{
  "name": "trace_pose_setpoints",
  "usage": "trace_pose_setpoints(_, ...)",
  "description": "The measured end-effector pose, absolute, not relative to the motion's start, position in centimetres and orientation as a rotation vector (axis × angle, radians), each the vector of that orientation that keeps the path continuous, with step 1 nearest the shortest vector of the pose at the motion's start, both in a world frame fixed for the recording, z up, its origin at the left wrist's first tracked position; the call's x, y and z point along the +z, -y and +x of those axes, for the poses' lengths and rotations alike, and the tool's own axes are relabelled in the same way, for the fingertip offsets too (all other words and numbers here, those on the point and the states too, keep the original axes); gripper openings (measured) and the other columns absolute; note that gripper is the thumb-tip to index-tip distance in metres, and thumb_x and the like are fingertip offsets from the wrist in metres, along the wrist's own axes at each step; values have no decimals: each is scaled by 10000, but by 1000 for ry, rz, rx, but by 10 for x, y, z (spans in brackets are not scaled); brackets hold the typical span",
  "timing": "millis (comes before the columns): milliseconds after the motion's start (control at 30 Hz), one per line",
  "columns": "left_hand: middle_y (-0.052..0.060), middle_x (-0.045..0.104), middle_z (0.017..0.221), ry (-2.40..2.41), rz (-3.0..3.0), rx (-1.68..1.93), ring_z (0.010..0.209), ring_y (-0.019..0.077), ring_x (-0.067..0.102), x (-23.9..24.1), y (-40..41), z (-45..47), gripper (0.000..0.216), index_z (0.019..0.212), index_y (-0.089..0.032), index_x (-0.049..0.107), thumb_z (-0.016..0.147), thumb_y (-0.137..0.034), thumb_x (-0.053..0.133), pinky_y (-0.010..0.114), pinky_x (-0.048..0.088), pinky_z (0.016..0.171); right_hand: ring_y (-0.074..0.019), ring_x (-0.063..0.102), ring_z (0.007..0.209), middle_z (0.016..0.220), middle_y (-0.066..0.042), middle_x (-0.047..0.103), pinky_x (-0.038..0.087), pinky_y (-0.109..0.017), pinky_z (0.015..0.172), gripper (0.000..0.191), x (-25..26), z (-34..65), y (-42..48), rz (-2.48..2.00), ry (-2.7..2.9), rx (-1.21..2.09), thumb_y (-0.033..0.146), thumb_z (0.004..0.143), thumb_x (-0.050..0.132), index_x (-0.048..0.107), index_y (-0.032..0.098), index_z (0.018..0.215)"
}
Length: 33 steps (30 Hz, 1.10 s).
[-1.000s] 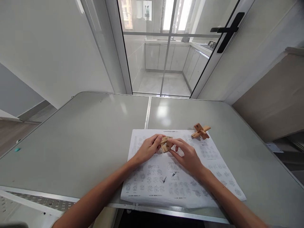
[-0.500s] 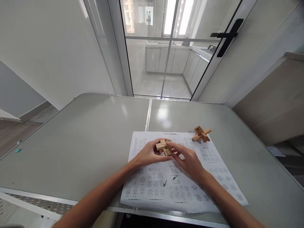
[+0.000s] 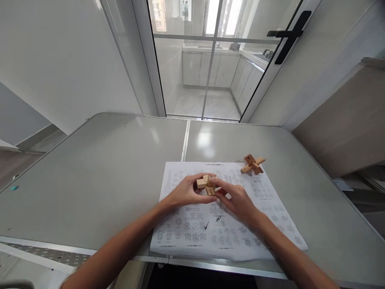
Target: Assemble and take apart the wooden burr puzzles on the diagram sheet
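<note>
Between my two hands is a wooden interlocking puzzle (image 3: 207, 183), made of several light-brown blocks fitted crosswise. My left hand (image 3: 188, 191) wraps it from the left, thumb along the near side and fingers behind. From the right, my right hand (image 3: 236, 196) pinches it, with fingertips on its upper and lower right blocks; part of the puzzle is hidden by them. Beneath both hands lies a large printed sheet (image 3: 195, 237) covered with small line diagrams. A second wooden puzzle (image 3: 253, 164), cross-shaped with dark marks, rests at the sheet's far right corner.
The grey table (image 3: 120, 168) has a metal seam across it and a metal front edge. A small teal bit (image 3: 14, 188) is at its left edge. Beyond the table stands a glass door with a black handle (image 3: 290, 36).
My view has tilted slightly, so the table and sheet sit a little higher. Both hands keep their hold on the puzzle, with barely any shift of the fingers.
</note>
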<state>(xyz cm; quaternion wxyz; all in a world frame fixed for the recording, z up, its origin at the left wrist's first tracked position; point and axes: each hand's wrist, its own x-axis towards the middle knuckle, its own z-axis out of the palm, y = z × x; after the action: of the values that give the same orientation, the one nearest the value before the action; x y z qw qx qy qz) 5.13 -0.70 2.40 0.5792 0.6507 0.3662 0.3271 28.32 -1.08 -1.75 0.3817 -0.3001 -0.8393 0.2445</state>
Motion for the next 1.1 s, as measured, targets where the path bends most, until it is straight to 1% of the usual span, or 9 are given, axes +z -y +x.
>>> trace_pose_setpoints(200, 68, 729, 1085, -849, 1529, 772, 950, 204, 684, 25, 8, 52, 590, 1338, -206, 702, 812, -409, 873, 293, 563, 795, -177, 782, 718, 1053, -22, 811, 640, -306, 662, 541, -17, 284, 11, -757, 2164, 562, 187, 1083, 547, 449, 367, 1584)
trace_pose_setpoints(367, 59, 717, 1062, -863, 1544, 825, 908, 180, 667, 22, 10, 57, 570, 1319, -197, 684, 814, -393, 862, 275, 550, 768, -190, 781, 768, 1047, -24, 803, 641, -305, 662, 527, -19, 283, 9, -753, 2143, 518, 157, 1067, 533, 496, 363, 1550)
trace_pose_setpoints(500, 52, 717, 1032, -889, 1569, 867, 856, 165, 658, 17, 11, 61, 575, 1319, -189, 671, 819, -405, 853, 264, 544, 728, -209, 805, 885, 1159, -35, 798, 664, -331, 736, 527, -19, 281, 11, -783, 2105, 614, 136, 1054, 523, 535, 374, 1524)
trace_pose_setpoints(633, 70, 699, 1105, -970, 1665, 950, 836, 156, 640, 17, 10, 61, 547, 1269, -194, 690, 801, -418, 863, 248, 529, 668, -242, 809, 1000, 1267, -49, 778, 680, -411, 860, 532, -16, 277, 12, -838, 2033, 758, 167, 1049, 542, 539, 382, 1536)
trace_pose_setpoints(733, 64, 669, 1112, -1005, 1748, 1007, 827, 151, 628, 17, 9, 59, 544, 1247, -210, 698, 767, -390, 881, 236, 519, 626, -248, 804, 1034, 1285, -63, 772, 668, -462, 939, 588, -14, 273, 12, -886, 1925, 913, 210, 1046, 571, 465, 375, 1600)
trace_pose_setpoints(867, 56, 658, 1095, -998, 1851, 1052, 890, 177, 656, 16, 10, 59, 630, 1298, -223, 678, 720, -336, 901, 259, 563, 693, -244, 798, 1010, 1189, -86, 787, 673, -459, 910, 667, -11, 270, 9, -913, 1697, 1220, 316, 1065, 586, 315, 326, 1674)
trace_pose_setpoints(933, 57, 656, 1096, -999, 1911, 1085, 922, 193, 667, 14, 11, 60, 629, 1289, -224, 677, 708, -318, 897, 284, 583, 743, -240, 787, 1033, 1245, -103, 767, 670, -446, 910, 603, -9, 272, 7, -926, 1573, 1367, 383, 1082, 566, 362, 312, 1645)
trace_pose_setpoints(1033, 58, 653, 1100, -1019, 2002, 1142, 930, 200, 678, 11, 13, 61, 601, 1282, -229, 672, 718, -295, 867, 314, 596, 792, -236, 766, 1092, 1311, -114, 736, 643, -448, 984, 482, -7, 276, 3, -924, 1435, 1522, 488, 1102, 508, 514, 281, 1537)
trace_pose_setpoints(1100, 57, 651, 1106, -1040, 2054, 1160, 923, 199, 685, 9, 14, 61, 595, 1298, -240, 667, 732, -286, 846, 320, 596, 797, -249, 754, 1129, 1286, -119, 745, 629, -451, 1011, 490, -6, 278, 1, -899, 1429, 1600, 551, 1098, 490, 578, 255, 1479)
